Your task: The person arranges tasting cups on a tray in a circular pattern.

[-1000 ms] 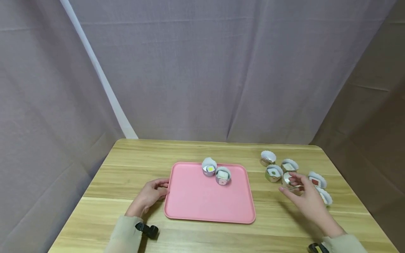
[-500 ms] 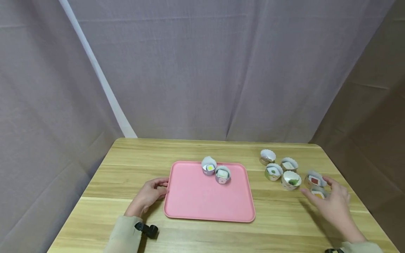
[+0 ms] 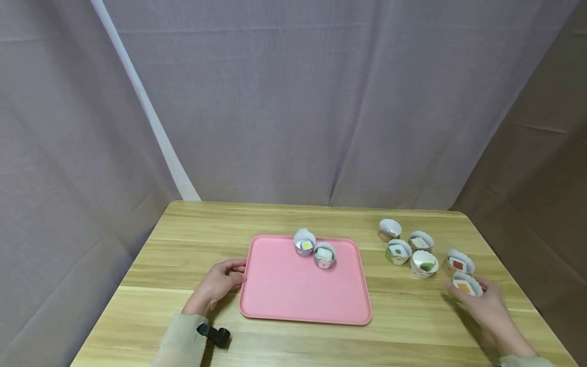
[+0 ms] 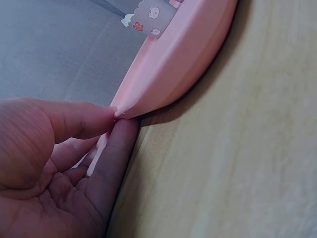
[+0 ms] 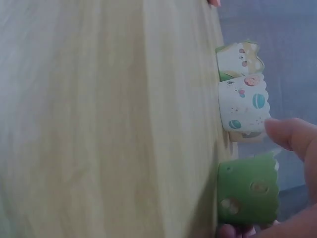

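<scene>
My left hand [image 3: 219, 281] pinches the left rim of a pink tray [image 3: 302, 300], thumb on top and fingers underneath, as the left wrist view shows. On the tray stand two paper baking cups: one with a yellow-centred white piece [image 3: 304, 246], one with a pale block [image 3: 324, 255]. At the right, my right hand [image 3: 488, 311] reaches around a green paper cup [image 5: 247, 191] holding a white piece with an orange square [image 3: 464, 288]. Its fingers are behind the cup. A gap shows between thumb [image 5: 285, 134] and cup wall in the right wrist view.
Beside that cup stands one with a red square [image 3: 458, 264]. Several more paper cups stand to its left, including a macaron-printed one [image 5: 243, 103] with a green leafy piece. Grey cloth [image 3: 275, 102] hangs behind the wooden table [image 3: 293, 341].
My right hand has moved right, away from the cup with the green leafy piece, then down around the cup with the orange square. The left hand stays on the tray rim.
</scene>
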A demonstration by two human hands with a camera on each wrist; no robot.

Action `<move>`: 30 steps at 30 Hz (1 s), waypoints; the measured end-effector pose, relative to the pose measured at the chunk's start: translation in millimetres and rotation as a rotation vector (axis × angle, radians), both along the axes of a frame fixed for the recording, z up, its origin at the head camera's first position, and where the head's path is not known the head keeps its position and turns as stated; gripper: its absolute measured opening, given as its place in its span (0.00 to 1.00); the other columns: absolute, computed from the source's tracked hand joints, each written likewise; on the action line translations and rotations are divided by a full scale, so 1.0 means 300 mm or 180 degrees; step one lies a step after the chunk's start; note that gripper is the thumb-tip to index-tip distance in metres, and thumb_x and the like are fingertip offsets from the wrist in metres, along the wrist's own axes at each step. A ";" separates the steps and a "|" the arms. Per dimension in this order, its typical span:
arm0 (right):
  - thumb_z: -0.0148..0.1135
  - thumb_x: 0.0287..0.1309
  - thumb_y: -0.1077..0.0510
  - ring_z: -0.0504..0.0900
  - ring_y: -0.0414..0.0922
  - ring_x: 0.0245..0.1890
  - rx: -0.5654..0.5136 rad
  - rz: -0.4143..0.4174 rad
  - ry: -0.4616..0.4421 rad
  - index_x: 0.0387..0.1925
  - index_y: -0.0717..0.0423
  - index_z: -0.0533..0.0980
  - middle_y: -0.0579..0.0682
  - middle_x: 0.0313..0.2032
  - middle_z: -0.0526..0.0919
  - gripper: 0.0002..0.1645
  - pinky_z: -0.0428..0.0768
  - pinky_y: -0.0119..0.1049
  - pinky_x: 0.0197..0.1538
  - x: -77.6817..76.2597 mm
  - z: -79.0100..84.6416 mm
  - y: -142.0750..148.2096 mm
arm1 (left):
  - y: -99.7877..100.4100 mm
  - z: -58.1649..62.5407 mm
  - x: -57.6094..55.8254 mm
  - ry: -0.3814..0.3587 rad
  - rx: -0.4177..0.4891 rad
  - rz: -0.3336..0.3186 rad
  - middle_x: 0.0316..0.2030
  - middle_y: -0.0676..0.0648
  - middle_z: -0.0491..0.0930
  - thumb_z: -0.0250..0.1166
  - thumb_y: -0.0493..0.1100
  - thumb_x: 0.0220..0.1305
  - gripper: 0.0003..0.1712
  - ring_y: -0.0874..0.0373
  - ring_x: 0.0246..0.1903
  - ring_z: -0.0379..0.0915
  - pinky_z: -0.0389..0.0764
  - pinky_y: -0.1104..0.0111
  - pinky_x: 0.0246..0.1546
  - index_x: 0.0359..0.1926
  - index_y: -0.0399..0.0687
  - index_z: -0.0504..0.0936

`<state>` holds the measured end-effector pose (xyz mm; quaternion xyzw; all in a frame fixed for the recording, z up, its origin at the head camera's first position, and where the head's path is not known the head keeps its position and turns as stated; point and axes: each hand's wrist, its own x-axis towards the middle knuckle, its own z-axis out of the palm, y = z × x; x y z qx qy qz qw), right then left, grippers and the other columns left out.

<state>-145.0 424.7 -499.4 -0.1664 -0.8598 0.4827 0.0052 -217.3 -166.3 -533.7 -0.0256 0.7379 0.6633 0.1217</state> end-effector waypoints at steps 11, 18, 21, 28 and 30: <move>0.64 0.60 0.43 0.70 0.51 0.47 0.0205 0.0394 -0.0523 0.62 0.78 0.53 0.67 0.55 0.66 0.50 0.72 0.33 0.41 -0.008 -0.012 0.021 | 0.005 0.006 0.002 0.0026 0.0031 -0.0011 0.44 0.39 0.77 0.59 0.27 0.60 0.23 0.51 0.41 0.74 0.81 0.64 0.41 0.58 0.36 0.76; 0.63 0.59 0.40 0.71 0.57 0.49 0.0549 0.0394 -0.0485 0.62 0.79 0.55 0.73 0.56 0.68 0.52 0.74 0.39 0.43 -0.010 -0.018 0.002 | 0.004 0.004 -0.002 0.0009 0.0010 0.0013 0.44 0.40 0.77 0.59 0.27 0.60 0.23 0.51 0.41 0.74 0.81 0.64 0.41 0.58 0.36 0.77; 0.60 0.60 0.37 0.73 0.60 0.48 0.0799 0.0483 -0.0467 0.61 0.79 0.57 0.75 0.53 0.70 0.51 0.75 0.45 0.45 0.002 -0.018 -0.011 | 0.002 -0.002 -0.008 0.0007 0.0033 0.0009 0.44 0.40 0.77 0.60 0.27 0.59 0.24 0.52 0.41 0.74 0.81 0.64 0.42 0.58 0.36 0.77; 0.66 0.56 0.41 0.77 0.51 0.38 0.1351 0.0728 0.0063 0.57 0.74 0.67 0.63 0.42 0.80 0.44 0.75 0.40 0.35 0.034 0.013 -0.101 | 0.000 0.000 -0.001 -0.0015 0.0089 0.0032 0.44 0.39 0.76 0.60 0.26 0.58 0.24 0.52 0.42 0.75 0.81 0.63 0.43 0.58 0.36 0.77; 0.68 0.55 0.43 0.77 0.50 0.38 0.1405 0.0806 0.0278 0.56 0.72 0.68 0.61 0.42 0.80 0.42 0.76 0.40 0.35 0.039 0.028 -0.142 | 0.001 0.005 0.004 -0.0012 0.0098 0.0021 0.45 0.39 0.76 0.60 0.27 0.59 0.24 0.52 0.42 0.75 0.81 0.62 0.43 0.58 0.35 0.76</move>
